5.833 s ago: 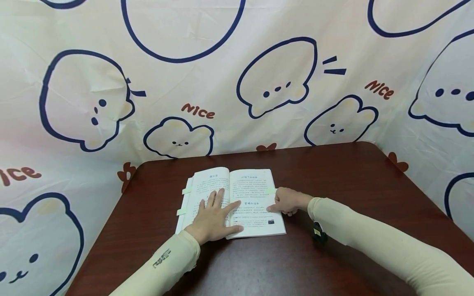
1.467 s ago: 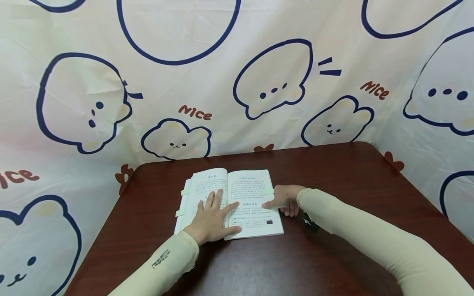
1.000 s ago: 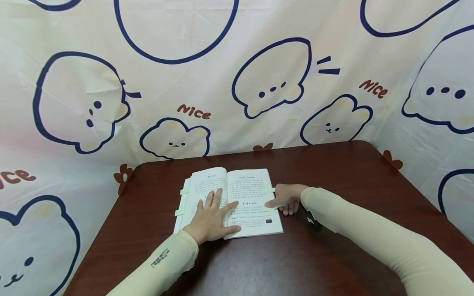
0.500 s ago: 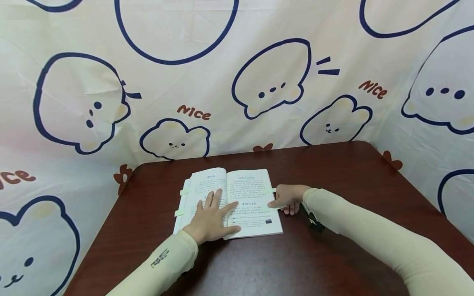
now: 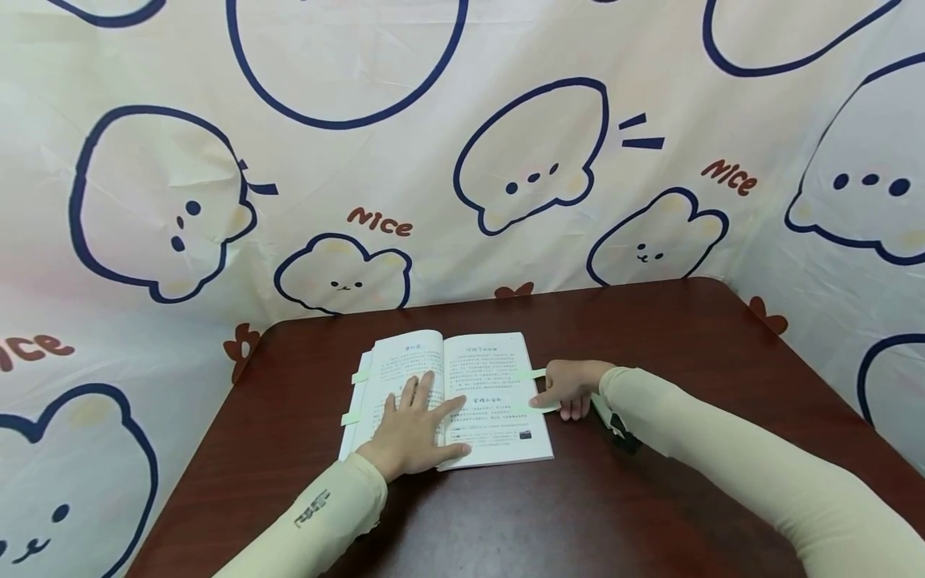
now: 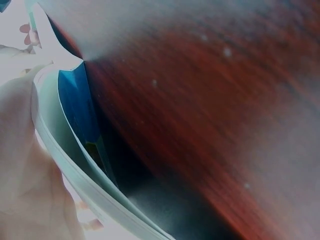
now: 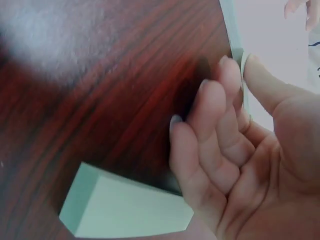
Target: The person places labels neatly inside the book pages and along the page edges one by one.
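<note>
An open book (image 5: 499, 445) lies on the table, its pages printed with text. My left hand (image 5: 412, 429) rests spread across the left page and the spine, fingers straight. At the right page edge my right hand (image 5: 567, 388) pinches a pale green sticky note (image 5: 547, 408) between thumb and fingers. The note lies partly on the page and sticks out past its edge. In the right wrist view, the thumb and a finger meet at the pale green strip (image 7: 244, 65), the other fingers loosely curled. Just above this note, another sticky tab (image 5: 533, 374) juts from the page.
Two more green tabs (image 5: 350, 418) stick out at the book's left edge. A pale green block (image 7: 135, 205), like a sticky-note pad, shows under the right wrist; what supports it is unclear. The dark wooden table (image 5: 462, 530) meets a patterned cloth (image 5: 433, 185) behind.
Over the last second and a half, my right hand has slid right toward the page edge, and the sticky note under its thumb now shows past the edge. My left hand stays put.
</note>
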The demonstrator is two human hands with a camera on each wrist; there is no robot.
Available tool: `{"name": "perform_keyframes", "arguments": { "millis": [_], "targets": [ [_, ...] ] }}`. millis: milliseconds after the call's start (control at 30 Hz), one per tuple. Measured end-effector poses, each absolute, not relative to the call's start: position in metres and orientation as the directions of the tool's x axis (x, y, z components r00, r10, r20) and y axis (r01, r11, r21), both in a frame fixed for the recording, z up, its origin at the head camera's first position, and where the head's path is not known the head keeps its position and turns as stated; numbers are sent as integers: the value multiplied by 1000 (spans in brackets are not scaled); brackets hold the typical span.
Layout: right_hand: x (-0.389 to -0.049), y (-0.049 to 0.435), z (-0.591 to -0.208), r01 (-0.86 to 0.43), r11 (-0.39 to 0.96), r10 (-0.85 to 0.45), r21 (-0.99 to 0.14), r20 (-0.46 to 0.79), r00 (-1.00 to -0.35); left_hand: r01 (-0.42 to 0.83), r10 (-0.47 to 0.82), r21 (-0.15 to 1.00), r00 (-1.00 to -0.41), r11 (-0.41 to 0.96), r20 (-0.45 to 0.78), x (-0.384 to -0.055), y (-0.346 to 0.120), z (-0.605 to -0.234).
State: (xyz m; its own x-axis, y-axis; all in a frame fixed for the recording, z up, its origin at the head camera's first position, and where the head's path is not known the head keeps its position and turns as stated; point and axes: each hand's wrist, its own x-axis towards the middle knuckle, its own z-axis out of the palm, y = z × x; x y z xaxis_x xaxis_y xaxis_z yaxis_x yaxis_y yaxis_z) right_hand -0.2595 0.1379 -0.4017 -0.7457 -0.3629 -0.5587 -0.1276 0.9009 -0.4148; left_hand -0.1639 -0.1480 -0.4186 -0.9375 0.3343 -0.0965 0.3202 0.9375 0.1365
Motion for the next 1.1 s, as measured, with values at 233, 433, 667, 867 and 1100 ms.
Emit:
{"name": "perform_keyframes", "arguments": {
  "millis": [233,433,667,867,1100],
  "targets": [
    [-257,137,-404,-142,909,-351,-393,-534,-769,316,329,124,-939,941,-98,-166,-148,-420],
    [-252,128,-407,-128,939,-282,-319,-504,-816,320,333,123,-938,939,-100,-165,-148,-421],
    [-242,117,-413,-173,961,-248,-215,-396,-884,320,330,104,-939,942,-97,-166,-148,-422],
    [-242,122,-407,-177,945,-285,-275,-431,-856,321,330,102,-939,942,-93,-167,-148,-423],
    [-244,123,-404,-152,943,-282,-295,-474,-834,319,328,100,-939,943,-102,-167,-147,-423]
  ]
}}
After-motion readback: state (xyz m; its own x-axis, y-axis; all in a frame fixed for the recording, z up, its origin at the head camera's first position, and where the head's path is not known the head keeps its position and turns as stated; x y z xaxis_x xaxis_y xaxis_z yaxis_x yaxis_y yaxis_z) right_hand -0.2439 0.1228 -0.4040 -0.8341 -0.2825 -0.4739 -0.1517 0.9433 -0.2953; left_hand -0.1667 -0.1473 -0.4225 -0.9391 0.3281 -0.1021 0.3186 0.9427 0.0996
